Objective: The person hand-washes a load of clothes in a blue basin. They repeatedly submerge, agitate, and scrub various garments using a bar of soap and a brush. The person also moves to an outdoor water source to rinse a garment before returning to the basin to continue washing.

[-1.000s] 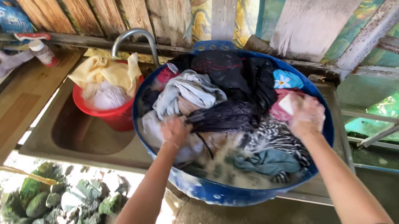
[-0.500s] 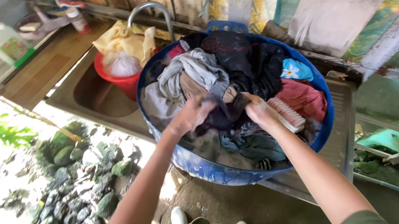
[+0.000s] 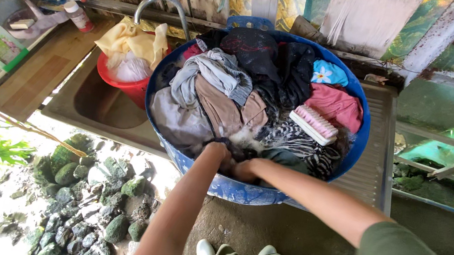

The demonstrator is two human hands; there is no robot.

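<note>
Both hands, the left hand (image 3: 218, 147) and right hand (image 3: 243, 168), have been plunged in at the tub's (image 3: 241, 189) six o'clock; finger state cannot be told; the brush (image 3: 313, 124) could be knocked off.

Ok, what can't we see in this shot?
Head view only:
- Fingers of both hands: left hand and right hand are buried in dark cloth at the basin front.
- Water level: hidden under laundry.
- Sink drain: behind the red bucket.
</note>
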